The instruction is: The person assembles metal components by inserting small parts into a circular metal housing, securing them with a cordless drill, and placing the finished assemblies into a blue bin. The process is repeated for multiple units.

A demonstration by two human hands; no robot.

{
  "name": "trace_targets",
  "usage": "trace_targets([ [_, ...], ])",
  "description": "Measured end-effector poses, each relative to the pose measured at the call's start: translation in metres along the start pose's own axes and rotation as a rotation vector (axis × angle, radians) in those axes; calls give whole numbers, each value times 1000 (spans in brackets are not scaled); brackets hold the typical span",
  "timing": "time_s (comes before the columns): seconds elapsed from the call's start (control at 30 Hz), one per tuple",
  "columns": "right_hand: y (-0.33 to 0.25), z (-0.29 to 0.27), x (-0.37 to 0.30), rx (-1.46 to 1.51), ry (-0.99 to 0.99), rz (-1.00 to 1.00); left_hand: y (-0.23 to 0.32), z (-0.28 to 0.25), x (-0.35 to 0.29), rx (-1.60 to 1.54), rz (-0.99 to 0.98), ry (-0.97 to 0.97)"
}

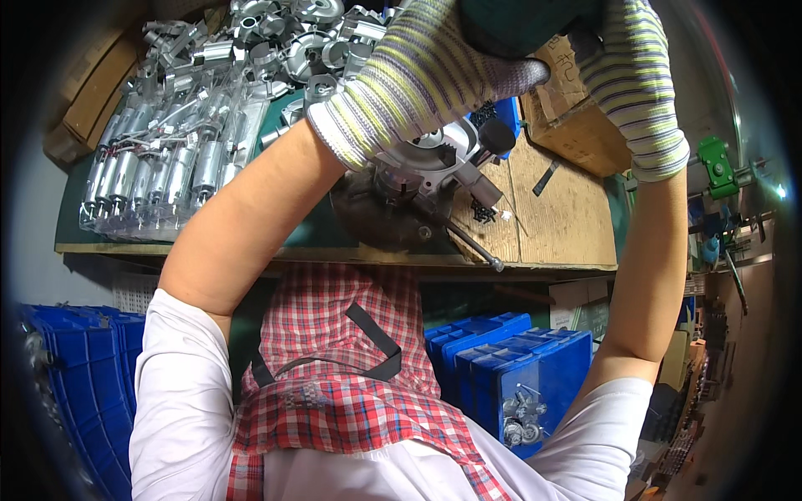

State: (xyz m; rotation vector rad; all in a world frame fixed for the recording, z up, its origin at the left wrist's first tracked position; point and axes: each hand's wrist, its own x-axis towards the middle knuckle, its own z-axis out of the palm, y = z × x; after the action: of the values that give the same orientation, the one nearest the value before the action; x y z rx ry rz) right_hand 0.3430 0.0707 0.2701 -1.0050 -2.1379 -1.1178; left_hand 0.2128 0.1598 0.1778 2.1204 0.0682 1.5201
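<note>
Both my hands wear striped knit gloves and are raised at the top edge. Between them is a dark green, rounded object (526,25), cut off by the picture's edge, its kind unclear. My left hand (426,75) is closed against its left side, thumb stretched beneath it. My right hand (631,75) closes on its right side, fingers partly out of view. Beneath my left wrist, a silver metal housing (430,163) sits in a dark round vise-like fixture (380,217) at the bench's front. A metal lever rod (476,246) sticks out from it toward the right.
On the bench's left stand rows of silver cylindrical motors (167,171) in clear plastic trays, with piled metal castings (292,54) behind. A cardboard box (576,117) and small black screws (483,213) lie right of the fixture. Blue crates (535,367) stand under the bench.
</note>
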Motion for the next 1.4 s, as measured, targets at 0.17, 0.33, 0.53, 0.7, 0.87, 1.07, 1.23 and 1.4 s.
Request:
trace_targets([
  [0.17, 5, 12, -1, 24, -6, -26, 20, -17, -3, -430, -345, -30],
  [0.33, -1, 22, 5, 321, -86, 76, 14, -20, -8, -385, -405, -64],
  [0.53, 17, -37, -10, -334, -319, -36, -56, -17, -2, -49, -359, -487],
  [0.7, -13, -41, -9, -136, -439, 207, -17, -47, -21, -332, -248, -227],
  [0.87, 4, -28, -18, -235, -191, -47, -22, -26, -21, -394, -205, -211],
  [1.07, -13, -13, 5, -163, -147, -12, -21, -22, -21, -446, -176, -189],
  [1.23, -16, -15, 13, -227, -318, 64, -23, -18, -20, -466, -151, -172],
  [1.4, 0, -18, 10, -333, -472, 52, -29, -19, -25, -408, -139, -140],
])
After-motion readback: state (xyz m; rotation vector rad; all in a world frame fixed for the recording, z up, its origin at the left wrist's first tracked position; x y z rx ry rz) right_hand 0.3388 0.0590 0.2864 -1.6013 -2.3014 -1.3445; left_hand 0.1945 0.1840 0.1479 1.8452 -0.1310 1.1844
